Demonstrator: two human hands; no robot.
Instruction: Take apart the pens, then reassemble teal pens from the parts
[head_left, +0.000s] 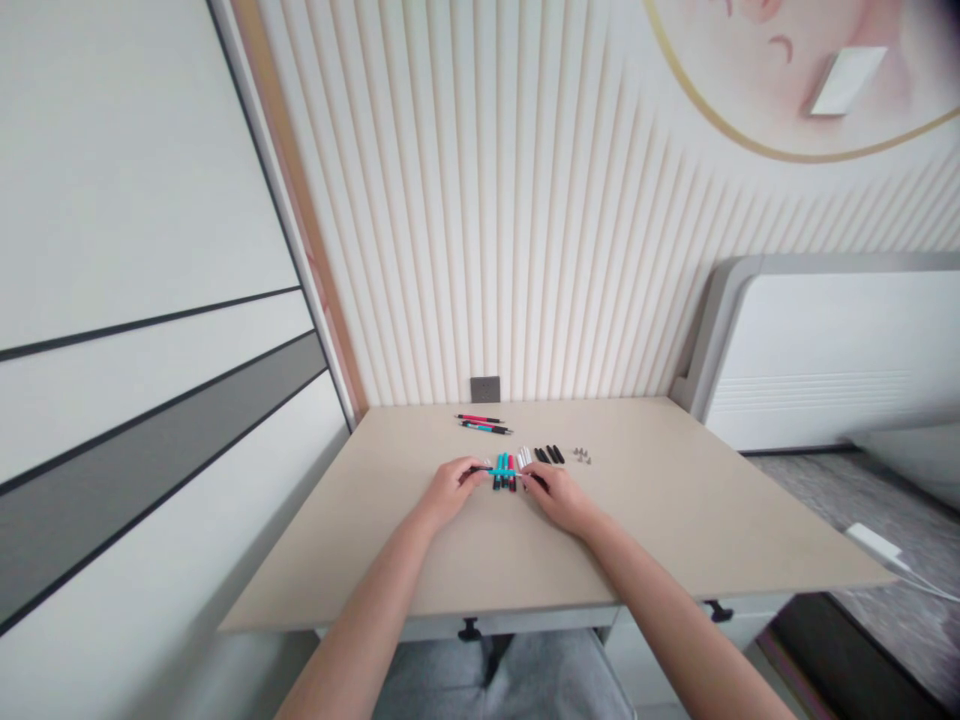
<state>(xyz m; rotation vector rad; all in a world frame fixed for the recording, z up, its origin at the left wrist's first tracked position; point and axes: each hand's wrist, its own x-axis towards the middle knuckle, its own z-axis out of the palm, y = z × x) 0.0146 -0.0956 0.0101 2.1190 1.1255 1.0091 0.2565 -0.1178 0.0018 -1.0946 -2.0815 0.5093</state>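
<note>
A ribbed cream wall is rising behind a beige desk, with one dark socket plate sitting just above the back edge. From my distant seat, I am looking down on two hands working near the desk's middle. My left hand is pinching the dark end of a teal pen piece, and my right hand is gripping a dark part opposite. A slim white length is showing between; I cannot tell whether it is joining the two.

The teal piece is lying crosswise over the row of barrels, touching or not I cannot tell. I am judging that good handling means lining both ends up straight, pressing lightly with the fingertips, and leaving the row beneath undisturbed.

Counting, I am making out two teal barrels and one red barrel, about four white rods, at least three black tubes, about five small grey cones, and, toward the wall, at least two pens, perhaps three.
</note>
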